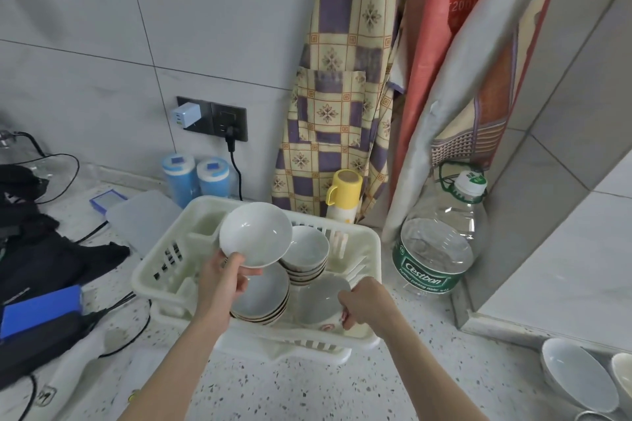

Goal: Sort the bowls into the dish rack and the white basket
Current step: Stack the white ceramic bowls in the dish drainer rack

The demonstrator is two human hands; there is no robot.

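Note:
A white plastic dish rack (157, 270) stands on the speckled counter in front of me. My left hand (222, 280) pinches the rim of a white bowl (254, 232) and holds it tilted above the rack. My right hand (366, 301) grips a bowl with a red pattern (321, 301) at the rack's front right. Inside the rack are a stack of nested bowls at the front (263, 294) and another stack behind it (306, 251). More bowls (578, 376) sit at the lower right edge of the view.
A large water bottle (441, 243) stands right of the rack, a yellow-lidded flask (343, 196) behind it. Two blue canisters (195, 178), a translucent box (143, 215), black cables and dark gear (44, 249) lie to the left. Aprons (342, 79) hang on the tiled wall.

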